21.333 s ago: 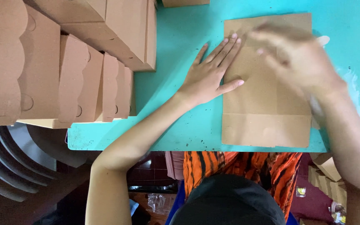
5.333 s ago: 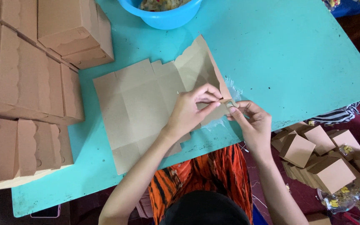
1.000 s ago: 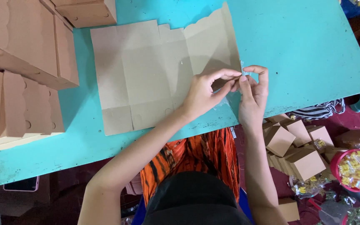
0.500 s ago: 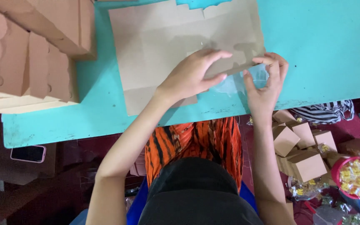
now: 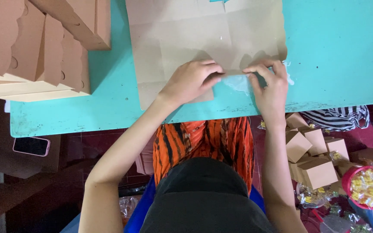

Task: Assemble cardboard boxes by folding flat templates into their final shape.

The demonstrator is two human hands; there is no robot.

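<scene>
The flat brown card lies on the turquoise surface, its near edge running left to right. Both hands work that edge — the left hand and right hand each pinch a clear strip stretched between them, along the edge.

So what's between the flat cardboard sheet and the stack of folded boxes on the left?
In the head view, only bare turquoise table separates the cardboard sheet from the stacked boxes.
</scene>
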